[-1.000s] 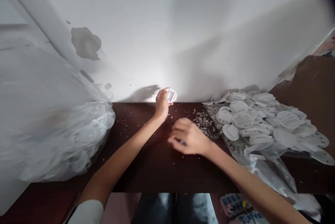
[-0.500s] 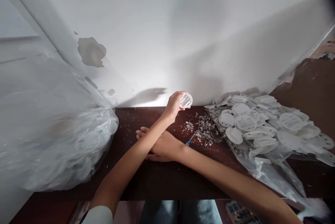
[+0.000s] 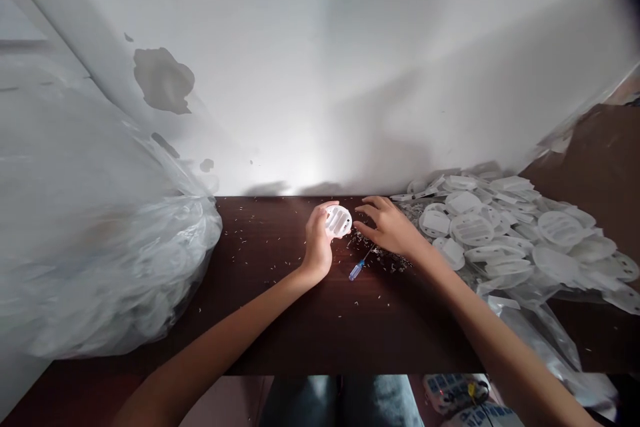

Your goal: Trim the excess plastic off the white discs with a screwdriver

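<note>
In the head view my left hand [image 3: 319, 237] is closed around the edge of a round white plastic battery-holder-like part [image 3: 339, 220], whose slotted face is turned up. Just right of it hovers my right hand [image 3: 387, 224], fingers apart and curved, with nothing seen in them. A screwdriver [image 3: 357, 270] with a clear blue handle lies on the dark table below the two hands, its tip toward a pile of tiny metal pieces [image 3: 395, 260]. My right hand and forearm partly hide that pile.
A heap of similar round white parts [image 3: 470, 230] lies on clear plastic at the right. A large clear plastic bag [image 3: 165, 274] of white parts bulges at the left. Small bits are scattered over the dark tabletop [image 3: 300, 330]. A white wall rises behind, and a power strip [image 3: 455, 390] sits below.
My arms have uncrossed. My right hand has swung from the left over to the right of the white part, while my left hand has lowered and shifted left, still holding it.
</note>
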`<state>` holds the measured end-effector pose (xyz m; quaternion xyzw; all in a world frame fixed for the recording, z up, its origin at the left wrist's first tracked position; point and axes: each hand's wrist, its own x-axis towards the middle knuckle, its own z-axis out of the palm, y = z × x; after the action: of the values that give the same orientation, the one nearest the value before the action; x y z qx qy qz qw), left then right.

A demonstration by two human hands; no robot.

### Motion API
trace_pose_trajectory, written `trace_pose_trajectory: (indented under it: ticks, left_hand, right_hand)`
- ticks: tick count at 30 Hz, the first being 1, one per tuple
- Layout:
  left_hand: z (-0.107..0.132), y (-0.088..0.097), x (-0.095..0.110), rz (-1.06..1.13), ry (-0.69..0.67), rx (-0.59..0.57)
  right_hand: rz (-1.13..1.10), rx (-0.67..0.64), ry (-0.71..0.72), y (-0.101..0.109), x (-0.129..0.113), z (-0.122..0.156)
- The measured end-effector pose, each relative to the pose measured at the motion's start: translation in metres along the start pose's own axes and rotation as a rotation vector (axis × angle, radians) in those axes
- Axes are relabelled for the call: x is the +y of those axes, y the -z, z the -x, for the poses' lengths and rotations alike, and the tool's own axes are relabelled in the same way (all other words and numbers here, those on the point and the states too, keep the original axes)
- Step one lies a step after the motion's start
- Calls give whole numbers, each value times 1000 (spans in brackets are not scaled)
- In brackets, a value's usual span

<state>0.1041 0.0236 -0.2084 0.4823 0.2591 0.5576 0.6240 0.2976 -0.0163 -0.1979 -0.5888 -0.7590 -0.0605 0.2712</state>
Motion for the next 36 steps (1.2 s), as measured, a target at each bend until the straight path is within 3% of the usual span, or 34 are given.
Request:
trace_pose_trajectory:
  ticks: [4, 10, 16, 27, 36]
  left_hand:
    - [-1, 9, -17, 9, 36, 60]
    - [-7, 14, -24, 68, 105, 95]
    - [-10, 13, -28, 78, 88, 84]
    - [-18, 21, -42, -125, 132, 61]
    - [-14, 26, -46, -243, 55, 59]
  right_hand:
    - [5, -59, -5, -11, -1, 10]
    - [38, -227, -52, -11, -14, 15]
    - [34, -252, -83, -15, -11, 14]
    - [-3, -193, -59, -19, 2, 15]
    - [-62, -77, -103, -5, 27, 17]
